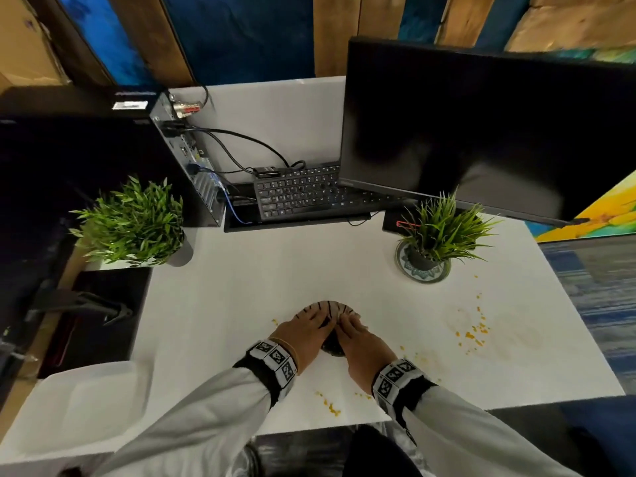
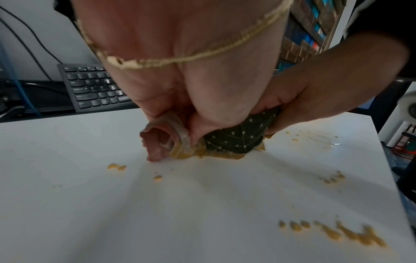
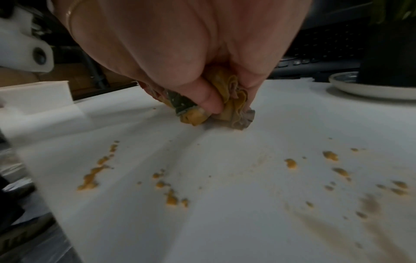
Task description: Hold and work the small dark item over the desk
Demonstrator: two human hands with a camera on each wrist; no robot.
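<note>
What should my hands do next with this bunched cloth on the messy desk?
Probably slide the cloth toward the yellow crumbs to the right: both the left hand and right hand already grip it on the desk, and those bits remain unwiped.

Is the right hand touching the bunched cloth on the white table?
Touching. The right wrist view shows the right hand pinching the stained cloth, thumb curled against its folds, with no gap.

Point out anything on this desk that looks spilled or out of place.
Yellow crumbs and faint smears lie scattered over the white desk, mostly right of the hands. Both the left hand and right hand press a bunched cloth into the mess; the cloth is stained yellow.
</note>
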